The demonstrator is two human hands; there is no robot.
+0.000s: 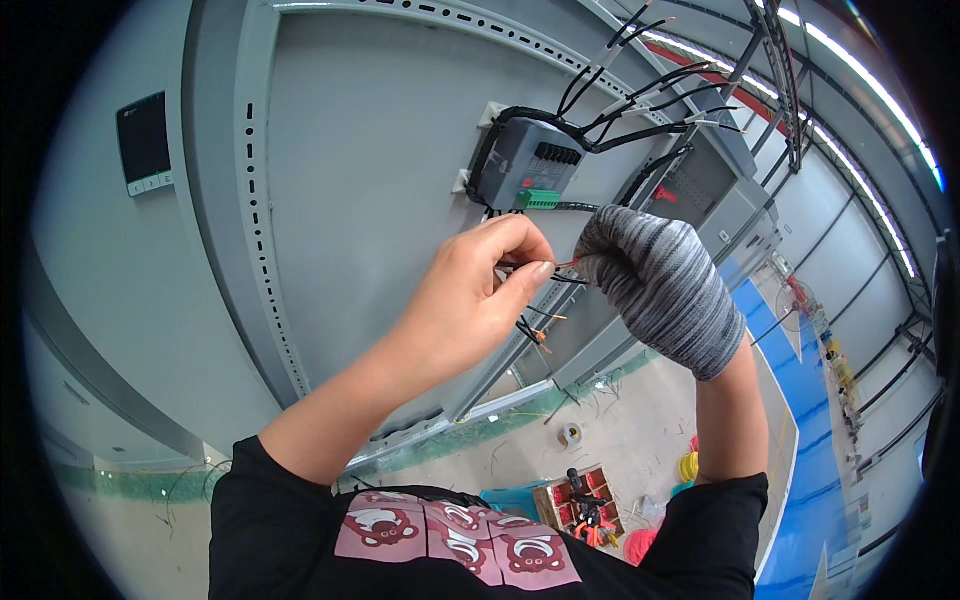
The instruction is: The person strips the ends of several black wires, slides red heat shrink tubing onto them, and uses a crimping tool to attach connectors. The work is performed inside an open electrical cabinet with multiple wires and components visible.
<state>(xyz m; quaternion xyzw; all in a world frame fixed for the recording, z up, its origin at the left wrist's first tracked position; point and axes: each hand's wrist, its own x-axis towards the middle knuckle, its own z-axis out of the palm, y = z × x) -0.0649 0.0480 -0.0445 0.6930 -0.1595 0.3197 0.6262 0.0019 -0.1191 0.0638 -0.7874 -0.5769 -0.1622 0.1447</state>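
1. Centrally, the left hand (480,285), bare, pinched a thin wire (567,265) between thumb and forefinger.
2. The right hand (655,285), in a grey striped knit glove, curled its fingers onto the wire's other, reddish stretch; the glove partly hid its fingertips.
3. So the thin wire spanned the small gap between both hands, just below a grey electrical module (525,160) with a green terminal block (539,200).
4. Beneath the hands hung black wires (527,331) with bare copper ends.
5. Above, black cables with white sleeves (610,112) fanned out to the upper right.
6. Behind stood a grey cabinet panel (365,150); farther left, a dark display unit (145,145) was mounted.
7. Below, a tape roll (571,434) and a compartmented wooden box (545,505) of tools sat on the floor.
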